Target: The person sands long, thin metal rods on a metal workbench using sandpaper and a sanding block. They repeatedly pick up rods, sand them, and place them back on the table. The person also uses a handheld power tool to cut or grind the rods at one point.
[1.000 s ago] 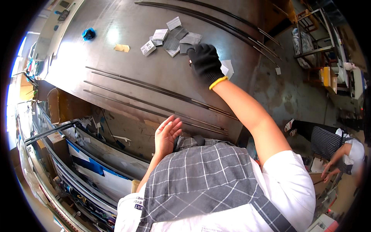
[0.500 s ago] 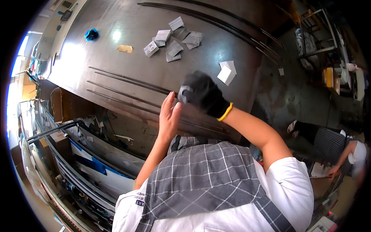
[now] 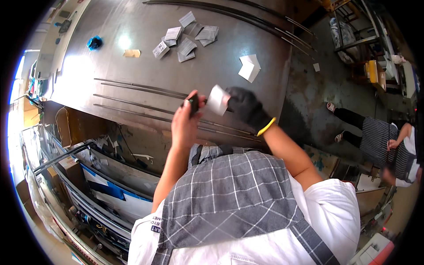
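My left hand (image 3: 185,118), bare, has its fingers closed round a small dark block-like piece (image 3: 194,105) whose kind I cannot make out. Close beside it, my right hand (image 3: 248,107) wears a black glove with a yellow cuff. Its fingertips pinch a white card-like piece (image 3: 217,100), slightly blurred. Both hands are above the near part of the metal table (image 3: 145,66). Several thin dark rods (image 3: 137,87) lie on the table, running beneath my hands.
Small grey and white pieces (image 3: 186,46) are scattered farther back, with two white squares (image 3: 250,67) to their right. A tan scrap (image 3: 131,53) and a blue bundle (image 3: 94,43) lie left. More rods (image 3: 212,9) cross the far side. A person (image 3: 380,137) stands at the right.
My hands have moved apart, showing a white card in my right hand and a dark piece in my left. The person at the right has shifted, and the whole view has turned slightly.
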A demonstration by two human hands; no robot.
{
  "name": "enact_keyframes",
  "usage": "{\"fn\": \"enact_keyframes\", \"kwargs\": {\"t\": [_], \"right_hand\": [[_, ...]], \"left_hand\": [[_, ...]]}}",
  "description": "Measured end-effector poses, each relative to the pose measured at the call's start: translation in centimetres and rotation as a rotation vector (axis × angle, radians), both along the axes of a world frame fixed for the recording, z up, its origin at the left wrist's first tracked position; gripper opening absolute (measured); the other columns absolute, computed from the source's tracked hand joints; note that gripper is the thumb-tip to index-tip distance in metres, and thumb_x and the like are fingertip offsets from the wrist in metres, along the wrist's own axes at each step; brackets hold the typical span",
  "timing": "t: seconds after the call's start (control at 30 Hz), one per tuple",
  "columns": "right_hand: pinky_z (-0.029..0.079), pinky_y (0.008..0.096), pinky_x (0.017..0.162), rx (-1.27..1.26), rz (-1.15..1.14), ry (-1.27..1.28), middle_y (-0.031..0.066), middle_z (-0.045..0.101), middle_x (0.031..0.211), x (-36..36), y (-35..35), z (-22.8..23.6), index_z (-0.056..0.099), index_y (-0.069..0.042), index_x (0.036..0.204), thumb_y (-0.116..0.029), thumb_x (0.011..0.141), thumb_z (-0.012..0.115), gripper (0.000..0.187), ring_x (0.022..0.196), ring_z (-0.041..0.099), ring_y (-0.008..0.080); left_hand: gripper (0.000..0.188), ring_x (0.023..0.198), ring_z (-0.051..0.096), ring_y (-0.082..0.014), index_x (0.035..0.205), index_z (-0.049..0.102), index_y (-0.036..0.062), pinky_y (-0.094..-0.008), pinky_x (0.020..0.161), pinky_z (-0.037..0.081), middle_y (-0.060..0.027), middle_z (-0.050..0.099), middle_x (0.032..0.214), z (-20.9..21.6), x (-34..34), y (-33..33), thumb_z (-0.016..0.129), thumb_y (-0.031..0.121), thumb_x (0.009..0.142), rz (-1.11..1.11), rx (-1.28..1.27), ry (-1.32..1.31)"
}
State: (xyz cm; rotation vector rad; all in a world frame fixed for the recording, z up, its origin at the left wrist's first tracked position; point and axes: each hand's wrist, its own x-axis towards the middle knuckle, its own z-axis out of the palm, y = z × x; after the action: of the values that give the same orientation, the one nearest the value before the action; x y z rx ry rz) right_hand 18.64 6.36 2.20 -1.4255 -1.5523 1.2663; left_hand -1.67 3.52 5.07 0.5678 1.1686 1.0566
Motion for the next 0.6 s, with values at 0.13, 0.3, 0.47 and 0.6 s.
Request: {"fn": "enact_keyframes", "kwargs": {"t": [0.13,0.3,0.47,0.6], "right_hand": [[0.050,0.0431,0.073,0.319,-0.283,-0.610,0.0188,0.060,0.078,4.5,3.1,-0.7,0.061,-0.004,0.082,-0.037,0.082,0.067,0.034,0.078,0.063,0.0336],[0.050,0.0447,0.075,0.254,0.134,-0.582,0.0109,0.064,0.091,7.0,-0.6,-0.7,0.063,-0.009,0.085,-0.026,0.077,0.071,0.021,0.091,0.061,0.0330],[0.050,0.0434,0.077,0.231,0.258,-0.944,0.0108,0.063,0.090,6.3,-6.4,-0.2,0.064,-0.010,0.086,-0.023,0.076,0.069,0.017,0.089,0.061,0.0309],[0.049,0.0415,0.080,0.298,0.231,-1.003,0.0102,0.063,0.090,6.7,-7.2,-0.4,0.065,-0.012,0.089,-0.025,0.074,0.072,0.022,0.089,0.060,0.0299]], "left_hand": [[0.062,0.097,0.055,-0.0151,0.138,0.048,0.0007,-0.0278,0.078,0.044,-0.0061,0.061,0.115,0.2,-3.4,0.4,0.040,0.048,0.098,-0.055,-0.076,-0.321],[0.059,0.086,0.052,-0.0169,0.139,0.046,-0.0017,-0.0286,0.073,0.044,-0.0066,0.059,0.104,-2.2,-5.0,-2.0,0.049,0.034,0.092,-0.118,-0.241,-0.704],[0.038,0.091,0.067,-0.0220,0.127,0.052,0.0009,-0.0357,0.075,0.056,-0.0103,0.067,0.105,-3.0,-4.6,-4.2,0.054,0.001,0.089,-0.037,-0.273,-0.711],[0.019,0.094,0.066,-0.0190,0.109,0.062,0.0069,-0.0369,0.082,0.055,-0.0067,0.068,0.104,-3.9,-4.3,-4.8,0.062,0.005,0.090,-0.023,-0.237,-0.606]]}}
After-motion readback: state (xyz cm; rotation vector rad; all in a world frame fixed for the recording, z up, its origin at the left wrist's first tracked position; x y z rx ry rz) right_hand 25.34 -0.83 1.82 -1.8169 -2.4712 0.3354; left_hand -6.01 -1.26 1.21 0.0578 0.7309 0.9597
